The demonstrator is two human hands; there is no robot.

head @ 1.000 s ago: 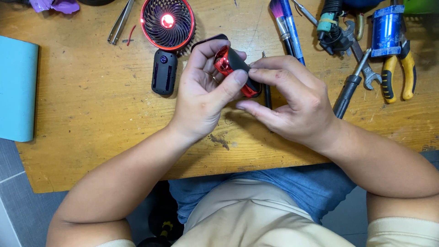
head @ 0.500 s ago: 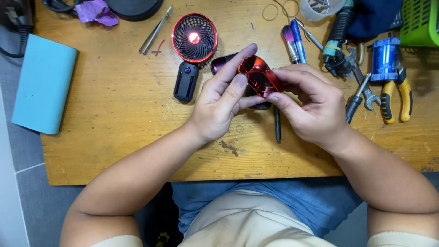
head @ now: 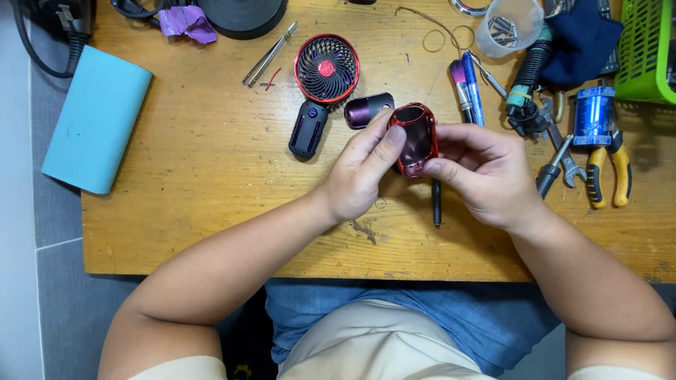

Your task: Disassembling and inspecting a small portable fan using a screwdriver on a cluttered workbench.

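Glossy red oval key-fob shell with dark face, upright, held above the wooden table

Two bare forearms reach up from the bottom of the view, ending in a left hand and a right hand with no rings, gloves or watch. Below the hands, cream-coloured short sleeves edge both upper arms, above a cream shirt front and blue denim lap.

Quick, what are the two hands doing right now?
Left hand: closed on the glossy red oval shell with the dark window.
Right hand: fingers holding the same shell from the other side.
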